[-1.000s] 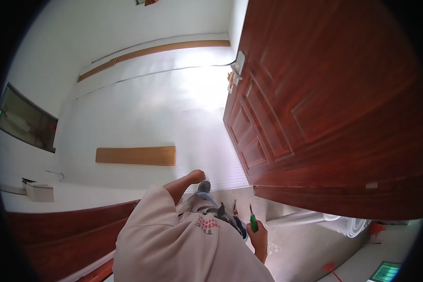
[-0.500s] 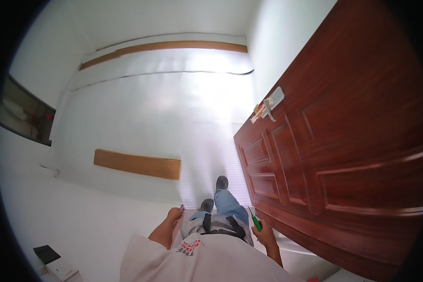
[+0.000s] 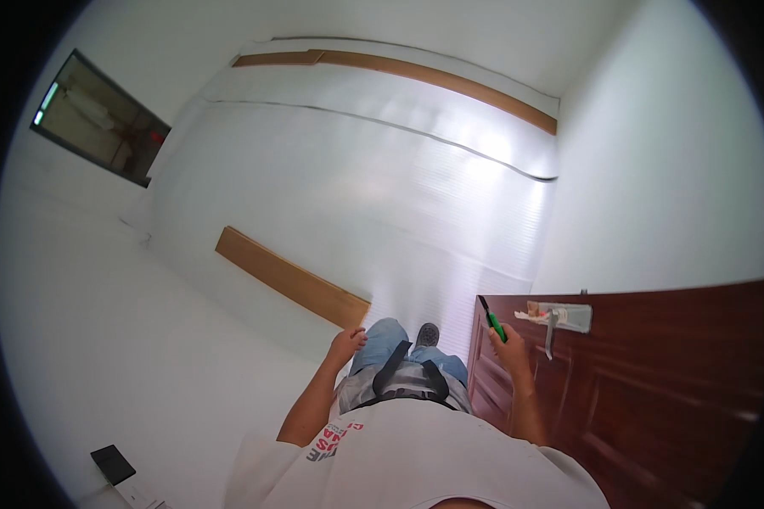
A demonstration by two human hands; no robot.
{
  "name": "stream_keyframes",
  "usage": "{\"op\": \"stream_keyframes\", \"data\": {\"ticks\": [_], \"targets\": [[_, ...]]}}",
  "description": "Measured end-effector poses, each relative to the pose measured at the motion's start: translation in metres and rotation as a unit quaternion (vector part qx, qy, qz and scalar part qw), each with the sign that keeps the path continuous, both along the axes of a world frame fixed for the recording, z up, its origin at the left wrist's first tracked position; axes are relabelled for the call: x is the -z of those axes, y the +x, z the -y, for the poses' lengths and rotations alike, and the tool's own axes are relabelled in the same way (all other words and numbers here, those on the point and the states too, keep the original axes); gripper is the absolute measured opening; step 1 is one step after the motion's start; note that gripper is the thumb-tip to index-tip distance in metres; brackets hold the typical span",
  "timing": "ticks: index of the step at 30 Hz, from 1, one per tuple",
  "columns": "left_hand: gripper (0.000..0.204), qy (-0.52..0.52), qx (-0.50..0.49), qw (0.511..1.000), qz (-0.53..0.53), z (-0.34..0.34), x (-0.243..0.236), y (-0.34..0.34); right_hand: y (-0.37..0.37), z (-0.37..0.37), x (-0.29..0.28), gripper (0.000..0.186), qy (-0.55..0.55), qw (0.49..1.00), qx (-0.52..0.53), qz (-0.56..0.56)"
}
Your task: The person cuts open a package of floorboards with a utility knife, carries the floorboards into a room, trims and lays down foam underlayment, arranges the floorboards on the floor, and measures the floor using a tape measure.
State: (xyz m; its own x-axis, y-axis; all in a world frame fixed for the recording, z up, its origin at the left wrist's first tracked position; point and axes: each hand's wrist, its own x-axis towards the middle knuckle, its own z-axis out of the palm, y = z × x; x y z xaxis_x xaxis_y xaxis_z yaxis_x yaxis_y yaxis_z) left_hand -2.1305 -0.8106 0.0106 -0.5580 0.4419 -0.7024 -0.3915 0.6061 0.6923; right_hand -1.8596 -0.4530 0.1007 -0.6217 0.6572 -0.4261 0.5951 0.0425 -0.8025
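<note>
My right hand is closed round the green handle of a utility knife, whose slim dark blade points up and away from me. It is beside the red-brown panelled door, near the door's free edge and lever handle. My left hand is held with its fingers curled in, near the close end of a stack of wooden planks on the floor. Whatever is between those fingers, if anything, is too small to make out.
Pale foam underlay covers the floor, with a dark seam line across it. A row of wooden boards lies along the far wall. At upper left is a dark-framed window; at lower left, a black flat object on a white box.
I have stepped forward and the view has turned left. Both hands are raised higher, the planks are closer to my left hand, and the door now shows lower on the right.
</note>
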Motion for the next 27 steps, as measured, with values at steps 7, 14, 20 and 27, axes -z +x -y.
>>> {"op": "stream_keyframes", "data": {"ticks": [7, 14, 20, 27], "targets": [[0.030, -0.082, -0.066, 0.987, -0.119, 0.009, 0.072, -0.075, -0.161, -0.123, -0.008, 0.046, -0.081, 0.995, 0.027, 0.051], [0.013, -0.151, -0.376, 0.896, 0.183, 0.036, 0.117, -0.158, -0.166, -0.117, 0.089, 0.048, -0.100, 0.974, 0.168, 0.110], [0.027, -0.032, -0.290, 0.951, 0.099, -0.026, 0.102, -0.297, -0.159, -0.113, 0.102, 0.050, 0.051, 0.945, 0.012, 0.321], [0.025, -0.025, -0.288, 0.957, -0.011, -0.178, 0.071, -0.433, -0.302, -0.225, 0.088, 0.051, -0.055, 0.970, 0.025, 0.234]]}}
